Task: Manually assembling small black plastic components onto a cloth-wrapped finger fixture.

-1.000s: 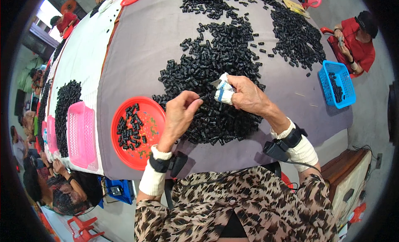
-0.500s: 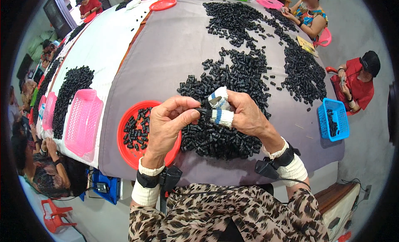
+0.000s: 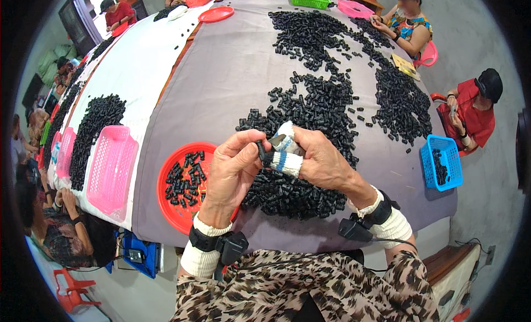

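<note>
My left hand (image 3: 228,170) pinches a small black ribbed plastic piece (image 3: 261,149) between thumb and fingertips. In my right hand (image 3: 323,159) is a small knife, its short grey blade (image 3: 277,139) pointing left near the piece; whether it touches I cannot tell. White knitted finger covers (image 3: 285,163) with blue stripes wrap my right thumb and forefinger, and the knife's handle is hidden among them. Beneath both hands spreads a large heap of similar black pieces (image 3: 298,199). A round red tray (image 3: 165,178) with several loose black pieces lies beside my left hand.
A pink basket (image 3: 97,175) stands at the left and a blue basket (image 3: 441,177) at the right edge, partly filled. More black heaps (image 3: 401,109) cover the far and right table. Co-workers sit around it, one in red (image 3: 467,114) at right.
The black piece has turned in my left fingers from lying sideways to more upright. The blade shows more plainly now. My left hand has shifted slightly right.
</note>
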Tool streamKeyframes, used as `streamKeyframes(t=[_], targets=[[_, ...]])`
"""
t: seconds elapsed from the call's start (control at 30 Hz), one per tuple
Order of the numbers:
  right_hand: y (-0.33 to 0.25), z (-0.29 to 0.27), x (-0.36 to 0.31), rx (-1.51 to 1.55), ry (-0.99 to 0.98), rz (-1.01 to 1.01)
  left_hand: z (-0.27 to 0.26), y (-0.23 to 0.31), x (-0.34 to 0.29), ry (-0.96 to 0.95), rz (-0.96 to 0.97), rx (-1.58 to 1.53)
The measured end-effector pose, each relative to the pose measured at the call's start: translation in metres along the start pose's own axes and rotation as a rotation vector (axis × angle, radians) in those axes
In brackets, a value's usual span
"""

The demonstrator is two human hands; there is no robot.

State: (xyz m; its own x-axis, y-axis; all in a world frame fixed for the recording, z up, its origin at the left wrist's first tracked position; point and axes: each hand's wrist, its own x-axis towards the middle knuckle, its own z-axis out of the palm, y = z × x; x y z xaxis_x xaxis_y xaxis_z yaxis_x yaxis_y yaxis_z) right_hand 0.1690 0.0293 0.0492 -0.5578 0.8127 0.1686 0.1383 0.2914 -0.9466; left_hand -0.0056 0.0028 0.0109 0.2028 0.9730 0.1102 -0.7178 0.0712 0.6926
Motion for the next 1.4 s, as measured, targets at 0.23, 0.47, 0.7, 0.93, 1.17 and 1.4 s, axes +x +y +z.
streamKeyframes(t=[0.23,0.47,0.7,0.93,1.17,1.4], targets=[[-0.002,-0.010,0.002,-0.196,-0.071,-0.037,0.004,-0.006,0.004,-0.036,-0.035,-0.026],[0.001,-0.016,0.005,-0.355,-0.138,0.041,0.004,-0.012,0.006,-0.018,-0.043,-0.008],[0.006,-0.017,0.006,-0.325,-0.152,0.049,0.002,-0.012,0.007,-0.037,-0.061,-0.029],[0.013,-0.017,0.006,-0.326,-0.172,0.009,0.003,-0.015,0.005,0.000,-0.068,0.002],[0.016,-0.018,0.003,-0.340,-0.217,-0.025,0.003,-0.018,0.005,0.049,-0.082,0.070],[0.011,-0.016,0.001,-0.238,-0.099,0.027,0.007,-0.022,0.007,0.037,-0.113,-0.026]])
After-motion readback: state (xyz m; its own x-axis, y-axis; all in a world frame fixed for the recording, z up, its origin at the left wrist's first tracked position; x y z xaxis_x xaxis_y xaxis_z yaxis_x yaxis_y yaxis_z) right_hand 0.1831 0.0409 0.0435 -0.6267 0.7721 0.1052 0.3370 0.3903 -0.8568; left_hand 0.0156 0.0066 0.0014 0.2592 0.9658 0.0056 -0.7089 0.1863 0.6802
